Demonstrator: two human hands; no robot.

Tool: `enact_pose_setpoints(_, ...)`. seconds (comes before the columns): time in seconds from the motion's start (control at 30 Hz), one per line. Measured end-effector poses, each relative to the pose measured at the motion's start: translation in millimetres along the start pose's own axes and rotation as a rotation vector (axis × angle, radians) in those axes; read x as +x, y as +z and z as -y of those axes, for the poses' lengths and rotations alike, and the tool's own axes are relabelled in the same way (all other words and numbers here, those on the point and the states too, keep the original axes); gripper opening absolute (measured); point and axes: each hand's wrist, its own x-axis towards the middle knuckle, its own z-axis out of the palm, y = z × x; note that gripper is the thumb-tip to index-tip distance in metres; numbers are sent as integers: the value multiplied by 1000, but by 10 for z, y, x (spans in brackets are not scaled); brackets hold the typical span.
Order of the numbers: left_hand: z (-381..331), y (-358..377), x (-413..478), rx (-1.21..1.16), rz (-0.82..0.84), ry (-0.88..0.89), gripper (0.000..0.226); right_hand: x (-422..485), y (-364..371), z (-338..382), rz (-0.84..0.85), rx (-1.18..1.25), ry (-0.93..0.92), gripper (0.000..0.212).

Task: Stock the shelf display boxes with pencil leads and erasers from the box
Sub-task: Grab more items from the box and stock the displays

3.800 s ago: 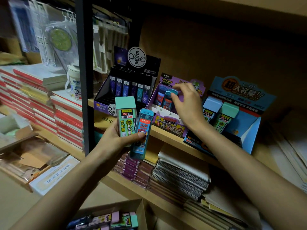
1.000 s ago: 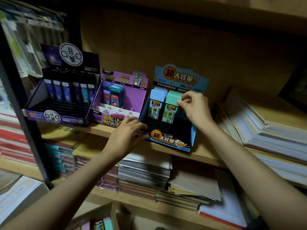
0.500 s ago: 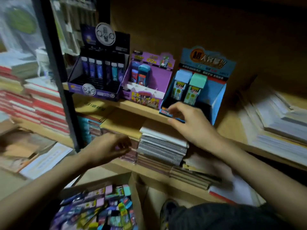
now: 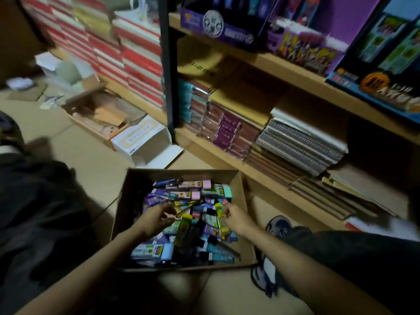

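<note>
The cardboard box sits open on the floor in front of the shelf, heaped with a jumble of pencil lead and eraser packs in pink, purple, teal and yellow. Both arms reach down into it. The left hand is over the left of the pile with its fingers curled; the picture is too blurred to tell whether its grip has closed on anything. The right hand is curled against a yellow-green pack, but I cannot tell whether its grip is pinching it. Up on the shelf stand the black display box, the purple display box and the blue display box, with spiral notebooks stacked on the shelf below.
</note>
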Motion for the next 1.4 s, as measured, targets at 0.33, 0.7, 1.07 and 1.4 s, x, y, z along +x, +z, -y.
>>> enact_pose_setpoints(0.33, 866, 536, -171, 158, 234, -113, 79, 226, 734, -417, 315, 67, 134, 50)
enact_pose_setpoints(0.7, 979, 631, -104, 481, 274, 52, 88, 251, 956, -474, 368, -119, 78, 85)
enact_pose_setpoints(1.07, 859, 703, -53, 300, 192, -19, 76, 222, 1035, -568, 364, -169, -20, 47)
enact_pose_setpoints(1.4, 897, 570, -41, 148, 97, -95, 62, 187, 867, -509, 146, 362, 58, 13)
